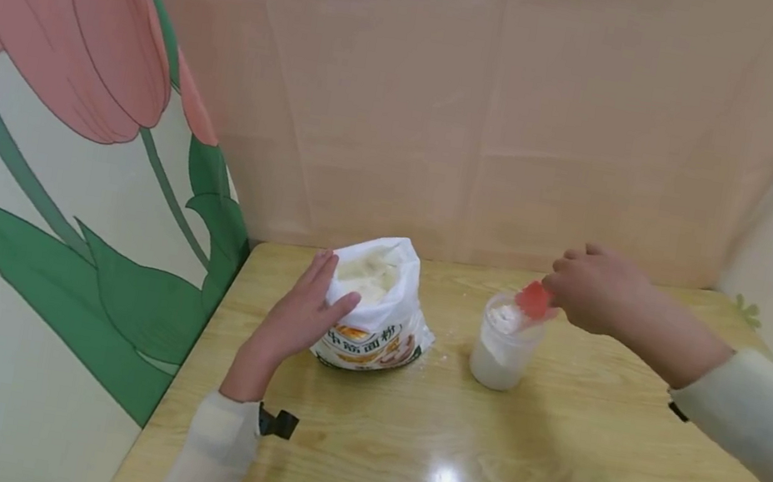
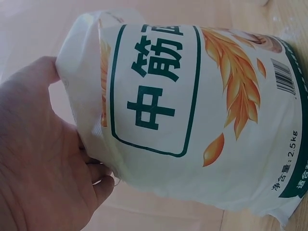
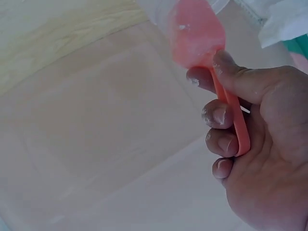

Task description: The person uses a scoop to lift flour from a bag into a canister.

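A white flour bag (image 1: 387, 308) with green lettering stands upright on the table, its top open and flour visible inside. My left hand (image 1: 301, 303) holds the bag's rim at its left side; the left wrist view has the thumb (image 2: 44, 70) on the edge and other fingers bent against the bag. To the right, a translucent plastic tub (image 1: 498, 364) contains white flour. Above its mouth, my right hand (image 1: 594, 291) grips the handle of a red scoop (image 3: 199, 33), whose head dips at the tub's right rim. White powder dusts the right fingertips.
The wooden table (image 1: 352, 455) meets a pinkish covered wall (image 1: 407, 109) behind the bag and tub. A wall with painted tulips (image 1: 66, 13) borders the left side. Traces of flour lie on the wood between bag and tub.
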Demonstrator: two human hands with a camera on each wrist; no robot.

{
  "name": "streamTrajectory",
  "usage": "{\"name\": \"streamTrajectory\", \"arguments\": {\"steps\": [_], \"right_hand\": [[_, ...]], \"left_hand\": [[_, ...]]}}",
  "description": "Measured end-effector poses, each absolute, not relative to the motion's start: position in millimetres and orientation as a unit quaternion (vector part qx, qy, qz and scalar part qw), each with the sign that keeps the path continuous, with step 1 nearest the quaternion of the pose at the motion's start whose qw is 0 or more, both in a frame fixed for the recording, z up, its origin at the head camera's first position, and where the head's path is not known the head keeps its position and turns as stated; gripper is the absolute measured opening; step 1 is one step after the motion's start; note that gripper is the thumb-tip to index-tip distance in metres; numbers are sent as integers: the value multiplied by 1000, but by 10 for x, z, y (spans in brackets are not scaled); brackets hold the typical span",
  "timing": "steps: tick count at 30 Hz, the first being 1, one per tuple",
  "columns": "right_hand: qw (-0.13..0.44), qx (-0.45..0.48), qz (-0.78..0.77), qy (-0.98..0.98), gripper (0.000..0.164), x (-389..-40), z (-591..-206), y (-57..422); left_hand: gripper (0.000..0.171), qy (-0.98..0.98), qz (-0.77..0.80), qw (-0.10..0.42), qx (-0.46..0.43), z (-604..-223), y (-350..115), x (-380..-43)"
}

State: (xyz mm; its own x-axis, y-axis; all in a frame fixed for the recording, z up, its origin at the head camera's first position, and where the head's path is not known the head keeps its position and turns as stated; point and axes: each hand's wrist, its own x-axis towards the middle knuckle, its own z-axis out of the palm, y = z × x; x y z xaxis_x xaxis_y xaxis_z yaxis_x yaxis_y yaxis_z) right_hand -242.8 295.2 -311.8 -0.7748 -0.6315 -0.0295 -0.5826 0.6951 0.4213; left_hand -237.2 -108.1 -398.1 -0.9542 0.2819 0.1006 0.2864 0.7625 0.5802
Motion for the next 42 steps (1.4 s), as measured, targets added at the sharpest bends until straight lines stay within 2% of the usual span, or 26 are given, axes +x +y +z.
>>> {"name": "streamTrajectory", "arguments": {"steps": [6, 15, 21, 25, 27, 29, 33, 39, 42], "right_hand": [[87, 340, -267, -898, 14, -2353, -3051, 2828], [115, 352, -260, -892, 15, -2306, -3050, 2843], [133, 345, -209, -905, 17, -2278, -3067, 2916], [128, 305, -137, -934, 11, -2238, -3088, 3015], [136, 282, -79, -946, 15, -2221, -3130, 3104], [156, 258, -18, -953, 18, -2206, -3205, 3213], [156, 187, 90, -966, 20, -2167, -3463, 3430], [104, 52, 196, -974, 51, -2121, -4043, 3690], [86, 11, 214, -973, 59, -2113, -4303, 3777]], "left_hand": [[93, -942, -302, 2, -147, -3983, -1089, -2370], [89, -941, -309, 5, -139, -4019, -1100, -2364], [88, -939, -315, 5, -142, -4032, -1113, -2359], [88, -938, -318, 3, -140, -4037, -1133, -2328], [87, -936, -321, 7, -141, -4041, -1143, -2314], [87, -936, -321, 11, -141, -4044, -1153, -2305], [91, -937, -319, 20, -140, -4046, -1169, -2304], [86, -934, -324, 39, -143, -4064, -1192, -2318], [84, -931, -332, 48, -142, -4082, -1205, -2322]]}}
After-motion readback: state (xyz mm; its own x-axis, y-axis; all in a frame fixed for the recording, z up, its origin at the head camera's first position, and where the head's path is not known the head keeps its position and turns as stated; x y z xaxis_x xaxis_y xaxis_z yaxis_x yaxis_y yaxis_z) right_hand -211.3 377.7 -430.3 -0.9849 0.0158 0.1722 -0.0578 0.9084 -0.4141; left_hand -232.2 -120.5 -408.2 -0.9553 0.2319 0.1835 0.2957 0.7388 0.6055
